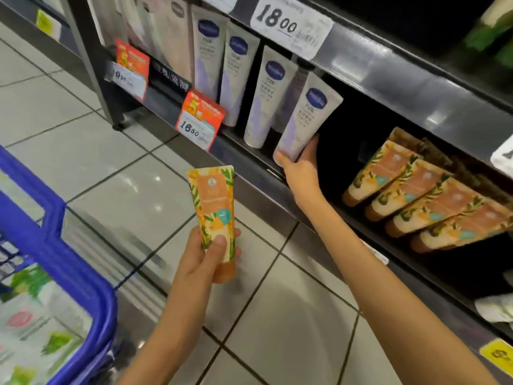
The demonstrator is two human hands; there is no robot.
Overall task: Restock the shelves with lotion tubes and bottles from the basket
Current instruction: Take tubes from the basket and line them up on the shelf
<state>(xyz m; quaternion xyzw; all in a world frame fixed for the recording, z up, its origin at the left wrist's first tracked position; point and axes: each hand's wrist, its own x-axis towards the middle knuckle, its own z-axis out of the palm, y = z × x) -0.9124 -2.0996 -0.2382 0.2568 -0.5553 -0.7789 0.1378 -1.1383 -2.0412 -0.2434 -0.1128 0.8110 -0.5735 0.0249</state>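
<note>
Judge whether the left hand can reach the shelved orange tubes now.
Probably not directly: the right hand, gripping a white tube, has its arm stretched between the left hand and the shelved orange tubes.

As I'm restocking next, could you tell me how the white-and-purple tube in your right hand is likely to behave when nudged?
The white-and-purple tube is tall, cap end down and tilted in the right hand, so once stood it probably tips at a nudge. Its flattened top suggests soft walls that likely dent when squeezed.

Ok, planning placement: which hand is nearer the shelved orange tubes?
Right. The right hand is at the shelf, just left of the orange tubes; the left hand is farther out, over the floor.
</note>
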